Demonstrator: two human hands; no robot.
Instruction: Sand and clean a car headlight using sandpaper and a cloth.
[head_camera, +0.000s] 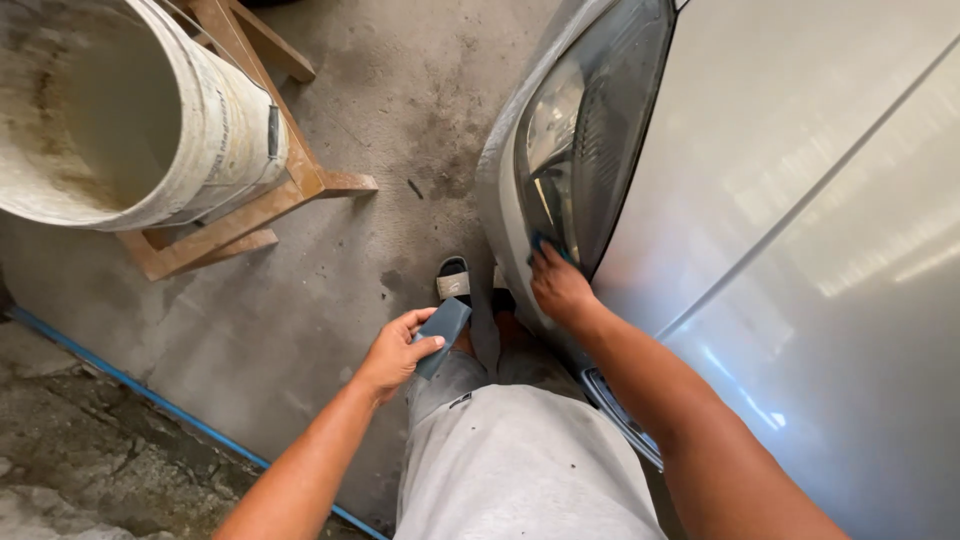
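My left hand (395, 350) grips a flat grey-blue block (441, 333) out in front of my knee, above the concrete floor. My right hand (560, 285) presses a small blue piece (542, 242) against the lower edge of a car's dark headlight (585, 130). Most of that blue piece is hidden under my fingers. The headlight sits in a silver car body (800, 200) that fills the right side of the view.
A large dirty white bucket (120, 110) rests on a wooden frame (250, 200) at the upper left. A blue hose (150, 395) runs across the concrete floor. My grey shorts (520, 460) and a sandalled foot (453, 280) are below.
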